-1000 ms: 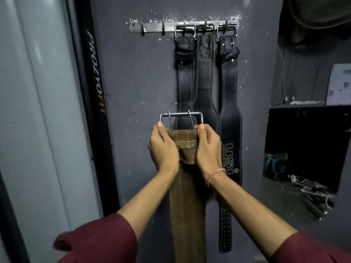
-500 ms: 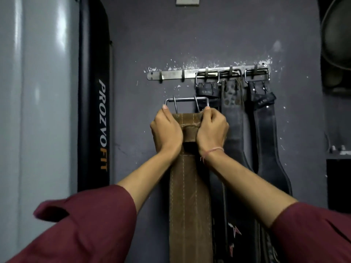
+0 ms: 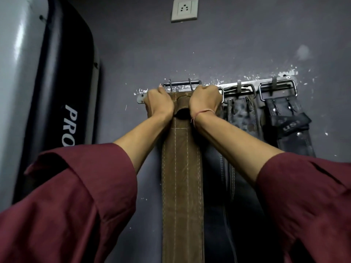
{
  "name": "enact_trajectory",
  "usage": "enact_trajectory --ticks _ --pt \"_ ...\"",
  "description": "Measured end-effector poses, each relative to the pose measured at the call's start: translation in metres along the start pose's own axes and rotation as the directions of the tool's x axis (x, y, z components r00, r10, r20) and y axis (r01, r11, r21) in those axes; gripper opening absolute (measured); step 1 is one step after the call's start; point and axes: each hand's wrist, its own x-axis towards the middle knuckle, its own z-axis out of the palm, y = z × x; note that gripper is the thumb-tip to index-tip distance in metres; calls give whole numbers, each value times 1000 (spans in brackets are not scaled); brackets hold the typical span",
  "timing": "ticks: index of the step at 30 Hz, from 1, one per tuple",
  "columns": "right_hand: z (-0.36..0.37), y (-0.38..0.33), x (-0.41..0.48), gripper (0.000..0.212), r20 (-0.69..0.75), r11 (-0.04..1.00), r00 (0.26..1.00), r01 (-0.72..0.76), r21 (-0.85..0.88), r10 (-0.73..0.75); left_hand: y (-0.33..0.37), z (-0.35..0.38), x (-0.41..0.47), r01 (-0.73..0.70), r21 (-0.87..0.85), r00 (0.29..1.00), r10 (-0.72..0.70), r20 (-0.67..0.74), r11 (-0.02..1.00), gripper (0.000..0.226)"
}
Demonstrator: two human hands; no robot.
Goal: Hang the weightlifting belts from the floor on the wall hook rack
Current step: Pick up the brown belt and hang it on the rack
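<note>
Both arms reach up; the left hand (image 3: 159, 102) and right hand (image 3: 204, 99) clench the brown belt (image 3: 182, 177) just below its buckle (image 3: 181, 84), held against the hook rack (image 3: 245, 86) above the fingers.

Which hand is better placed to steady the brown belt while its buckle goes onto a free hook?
Probably the left hand: it grips the brown belt at the rack's free end. The right hand is crowded against the hung black belts.
</note>
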Motion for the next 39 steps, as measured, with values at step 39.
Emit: enact_trajectory --ticks 39 --pt "-212 214 -520 26 490 828 688 -314 -465 536 -232 -322 -493 489 225 611 -516 601 842 15"
